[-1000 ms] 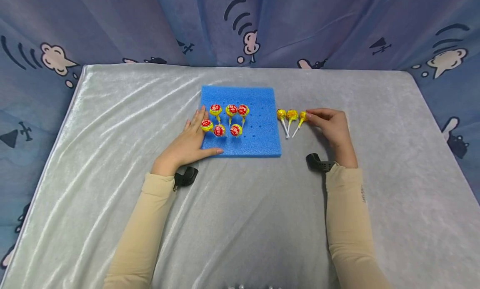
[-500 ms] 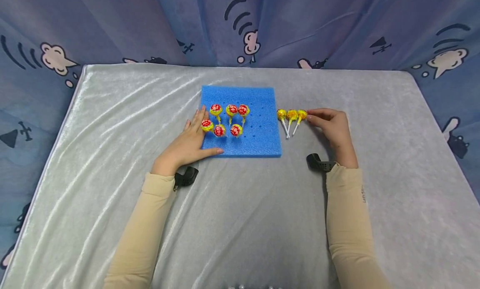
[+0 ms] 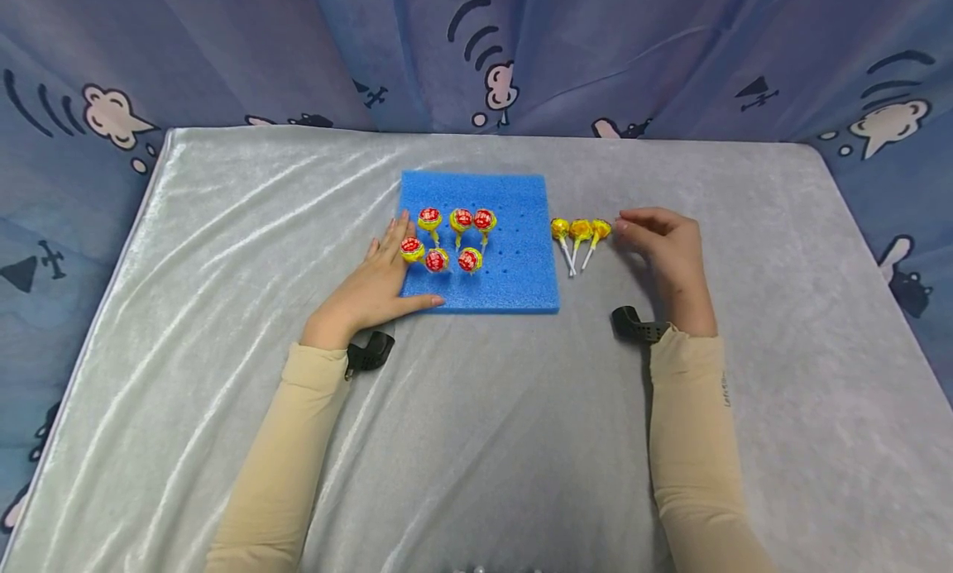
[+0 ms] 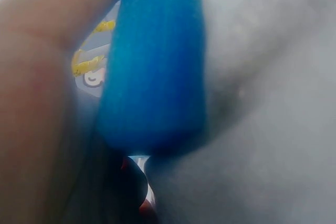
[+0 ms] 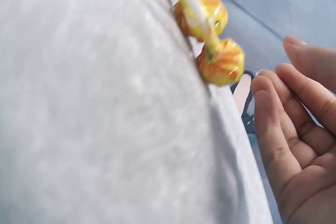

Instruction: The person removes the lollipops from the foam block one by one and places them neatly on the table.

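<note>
My left hand (image 3: 367, 288) rests with spread fingers on the left edge of a blue foam block (image 3: 524, 288), its thumb along the front edge. Several lollipops with red and yellow wrappers stand upright by their sticks in the foam, among them one lollipop (image 3: 484, 220) near the middle. Three yellow-wrapped lollipops (image 3: 580, 231) lie side by side on the cloth just right of the block, sticks toward me. My right hand (image 3: 665, 246) is just right of the outermost one, apart from it and holding nothing. In the right wrist view its loosely bent fingers (image 5: 270, 111) face the lollipop heads (image 5: 223, 61).
A pale grey velvet cloth (image 3: 491, 441) covers the table, wrinkled on the left. Small holes dot the right part of the foam. Behind the table hangs a blue patterned curtain (image 3: 633, 52). Each wrist wears a black camera mount (image 3: 633, 325).
My right hand has nudged the outermost lollipop left against the other two, then let go and drawn away to the right. My left hand has stayed in place.
</note>
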